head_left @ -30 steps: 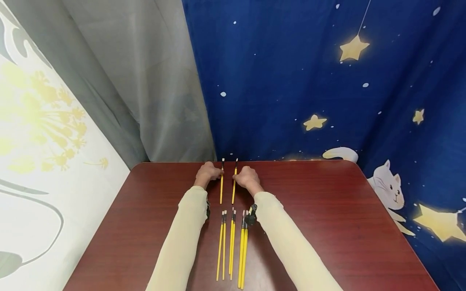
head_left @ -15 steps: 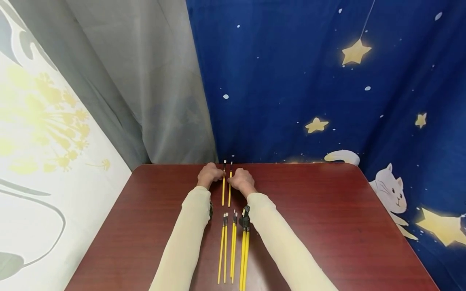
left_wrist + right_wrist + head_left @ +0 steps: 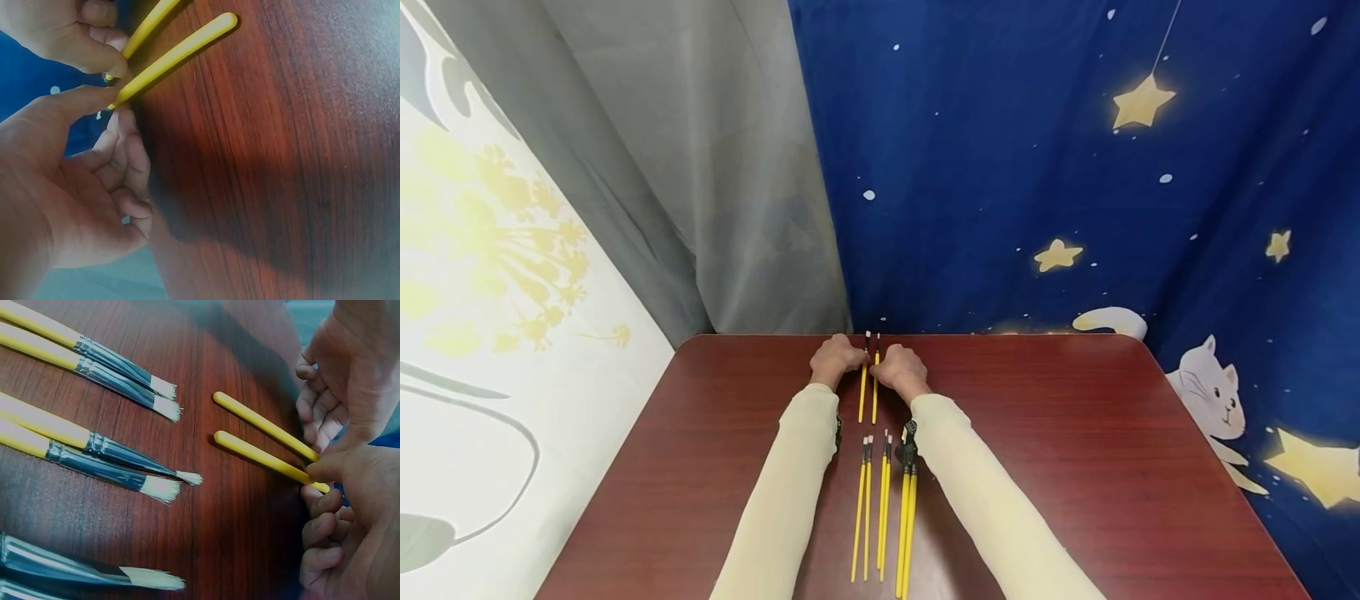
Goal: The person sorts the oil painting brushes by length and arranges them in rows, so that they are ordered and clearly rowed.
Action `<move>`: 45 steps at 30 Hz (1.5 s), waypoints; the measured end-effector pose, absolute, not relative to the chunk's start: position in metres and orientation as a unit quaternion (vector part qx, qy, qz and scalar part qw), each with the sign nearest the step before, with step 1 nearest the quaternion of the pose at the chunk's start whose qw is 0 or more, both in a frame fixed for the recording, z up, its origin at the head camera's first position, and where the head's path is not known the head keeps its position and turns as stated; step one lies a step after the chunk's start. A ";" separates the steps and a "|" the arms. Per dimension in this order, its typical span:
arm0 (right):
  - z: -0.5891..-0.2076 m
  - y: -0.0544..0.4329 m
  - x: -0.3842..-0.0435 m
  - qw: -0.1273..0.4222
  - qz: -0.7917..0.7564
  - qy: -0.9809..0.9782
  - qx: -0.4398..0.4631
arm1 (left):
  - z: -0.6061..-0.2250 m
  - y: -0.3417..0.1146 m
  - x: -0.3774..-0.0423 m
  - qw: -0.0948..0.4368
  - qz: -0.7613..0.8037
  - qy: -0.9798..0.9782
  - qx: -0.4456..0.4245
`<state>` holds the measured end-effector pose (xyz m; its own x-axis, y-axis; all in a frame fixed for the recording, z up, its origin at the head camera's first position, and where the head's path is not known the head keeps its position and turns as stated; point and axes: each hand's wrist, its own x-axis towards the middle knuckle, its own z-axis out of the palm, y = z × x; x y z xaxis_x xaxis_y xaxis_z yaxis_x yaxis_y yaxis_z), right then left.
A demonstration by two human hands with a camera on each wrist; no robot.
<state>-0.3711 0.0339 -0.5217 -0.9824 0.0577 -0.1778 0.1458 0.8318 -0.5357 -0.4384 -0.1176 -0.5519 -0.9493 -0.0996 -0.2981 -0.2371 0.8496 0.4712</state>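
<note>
Near the far table edge, my left hand (image 3: 837,360) pinches a yellow-handled paintbrush (image 3: 862,393) between thumb and fingers. Beside it my right hand (image 3: 900,369) pinches a second yellow-handled paintbrush (image 3: 876,400). Both brushes point away, bristles at the far end, nearly parallel with a narrow gap between them. In the left wrist view the rounded handle end of the left paintbrush (image 3: 181,56) lies over the wood. The right wrist view has the right paintbrush (image 3: 262,457) below the left one, and the thumbs almost meet. Fingers hide the ferrules in both wrist views.
Closer to my body lie three pairs of yellow-handled paintbrushes: a left pair (image 3: 861,517), a middle pair (image 3: 883,517) and a thicker right pair (image 3: 907,533), between my forearms. The reddish-brown table (image 3: 1037,433) ends at a blue star-printed curtain (image 3: 970,167).
My right hand has moved left with its paintbrush, narrowing the gap to the other one. My left hand stays at its paintbrush. The head view has shifted slightly.
</note>
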 end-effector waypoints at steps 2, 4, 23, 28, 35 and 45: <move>-0.520 0.034 -0.370 0.072 -0.281 0.956 0.053 | -0.545 -0.115 -0.432 0.127 0.259 0.953 -0.091; -0.519 0.034 -0.369 0.071 -0.277 0.957 0.052 | -0.538 -0.112 -0.425 0.114 0.253 0.956 -0.091; -0.522 0.034 -0.368 0.072 -0.268 0.959 0.054 | -0.516 -0.098 -0.408 0.124 0.213 0.962 -0.113; -0.521 0.035 -0.366 0.067 -0.272 0.959 0.051 | -0.512 -0.100 -0.400 0.108 0.216 0.964 -0.110; -0.520 0.040 -0.366 0.066 -0.271 0.959 0.044 | -0.508 -0.108 -0.400 0.102 0.223 0.963 -0.110; -0.508 0.054 -0.361 0.053 -0.259 0.964 0.023 | -0.502 -0.109 -0.400 0.102 0.220 0.965 -0.103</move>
